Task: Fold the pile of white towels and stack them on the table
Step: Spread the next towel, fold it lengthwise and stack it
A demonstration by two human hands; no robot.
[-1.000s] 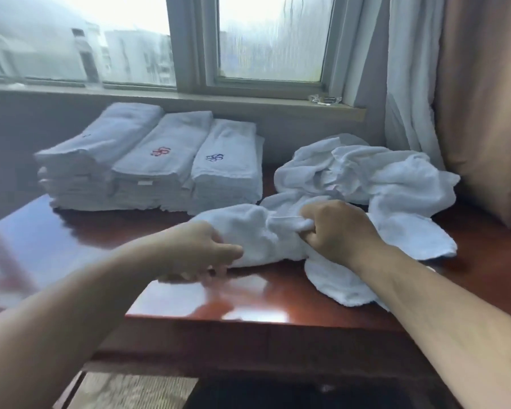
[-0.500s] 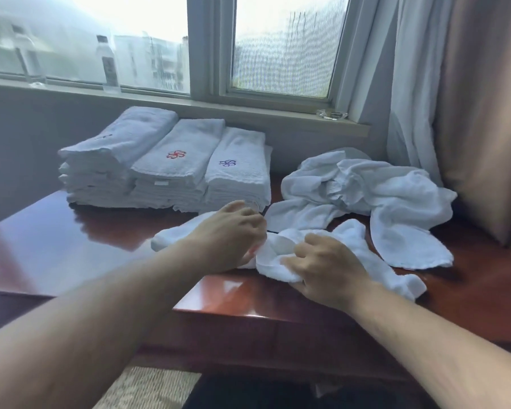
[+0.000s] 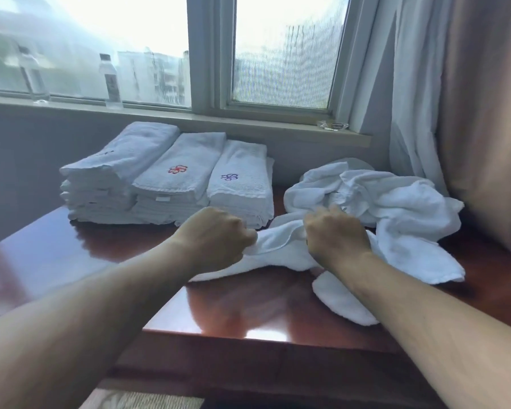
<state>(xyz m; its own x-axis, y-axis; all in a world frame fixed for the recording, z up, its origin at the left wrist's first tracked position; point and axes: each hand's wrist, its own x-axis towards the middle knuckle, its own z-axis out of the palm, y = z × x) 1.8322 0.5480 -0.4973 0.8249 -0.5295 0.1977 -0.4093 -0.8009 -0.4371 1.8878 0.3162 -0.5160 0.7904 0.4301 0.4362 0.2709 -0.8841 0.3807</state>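
Left hand (image 3: 216, 237), right hand (image 3: 335, 236) grip towel (image 3: 278, 246) on table (image 3: 248, 308)

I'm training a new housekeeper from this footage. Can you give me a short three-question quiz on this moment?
1. True or false: both hands grip the same loose towel.
2. How many folded stacks stand side by side near the window: A two, B three, C five?
3. What colour is the flower emblem on the middle stack?

Key: 1 true, left hand and right hand both hold it. 2 B. 3 red.
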